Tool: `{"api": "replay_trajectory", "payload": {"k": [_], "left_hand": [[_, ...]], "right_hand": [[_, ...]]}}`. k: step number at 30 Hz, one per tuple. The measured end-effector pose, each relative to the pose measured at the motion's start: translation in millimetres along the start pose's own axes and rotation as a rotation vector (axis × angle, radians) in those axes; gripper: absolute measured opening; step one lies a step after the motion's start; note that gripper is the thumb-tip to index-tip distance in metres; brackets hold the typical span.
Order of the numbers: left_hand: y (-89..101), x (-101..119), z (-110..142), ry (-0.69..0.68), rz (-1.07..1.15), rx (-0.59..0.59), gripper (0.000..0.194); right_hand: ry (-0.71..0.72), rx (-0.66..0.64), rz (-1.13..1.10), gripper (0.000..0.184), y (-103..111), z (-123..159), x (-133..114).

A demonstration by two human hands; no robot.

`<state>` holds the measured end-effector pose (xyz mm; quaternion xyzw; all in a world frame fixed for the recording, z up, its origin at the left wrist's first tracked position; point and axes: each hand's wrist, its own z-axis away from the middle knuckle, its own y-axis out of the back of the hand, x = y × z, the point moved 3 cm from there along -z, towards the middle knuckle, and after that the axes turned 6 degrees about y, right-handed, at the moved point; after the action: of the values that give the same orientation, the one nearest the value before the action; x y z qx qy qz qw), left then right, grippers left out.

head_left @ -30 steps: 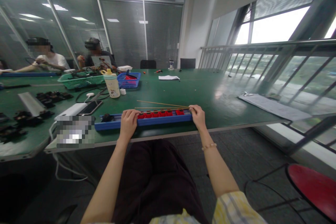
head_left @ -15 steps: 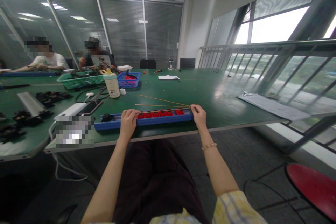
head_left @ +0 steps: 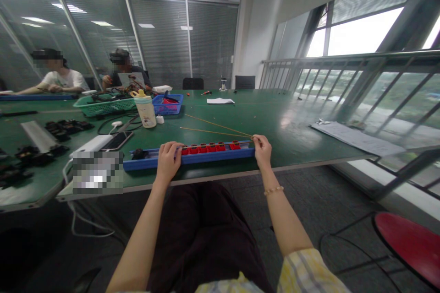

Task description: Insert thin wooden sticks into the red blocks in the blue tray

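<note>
A long blue tray (head_left: pixel 206 159) lies along the table's near edge, holding a row of several red block-like parts (head_left: pixel 203 148) and a black part (head_left: pixel 138 154) near its left end. My left hand (head_left: pixel 168 159) rests over the tray with thumb and fingers pinched on the left end of a thin yellowish stick. That stick runs just above the red parts to my right hand (head_left: pixel 262 150), which is closed at the tray's right end. Two more thin yellowish sticks (head_left: pixel 216 122) fan out to the left from my right fingers, above the table.
Left of the tray are a phone (head_left: pixel 118 141), a white power strip (head_left: pixel 91 145) and cables. Farther back stand a bottle (head_left: pixel 146 112), a blue basket (head_left: pixel 168 106) and a green basket (head_left: pixel 103 104). A clipboard with paper (head_left: pixel 354 139) lies right. Two people sit far left.
My right hand has shifted slightly right and up. The two loose sticks have swung upward, away from the tray. My left hand stays almost in place.
</note>
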<state>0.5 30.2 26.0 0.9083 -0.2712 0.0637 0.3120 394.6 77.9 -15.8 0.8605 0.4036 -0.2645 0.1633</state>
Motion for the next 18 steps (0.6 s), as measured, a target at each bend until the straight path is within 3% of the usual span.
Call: {"api": "replay_trajectory", "payload": {"k": [6, 18], "left_hand": [[6.5, -0.6, 1.0, 0.053, -0.020, 0.159, 0.027], [5.1, 2.6, -0.2, 0.048, 0.006, 0.015, 0.029]], "right_hand": [[0.066, -0.078, 0.032, 0.037, -2.5, -1.3, -8.8], [0.039, -0.067, 0.061, 0.036, -2.0, -1.0, -12.3]]}}
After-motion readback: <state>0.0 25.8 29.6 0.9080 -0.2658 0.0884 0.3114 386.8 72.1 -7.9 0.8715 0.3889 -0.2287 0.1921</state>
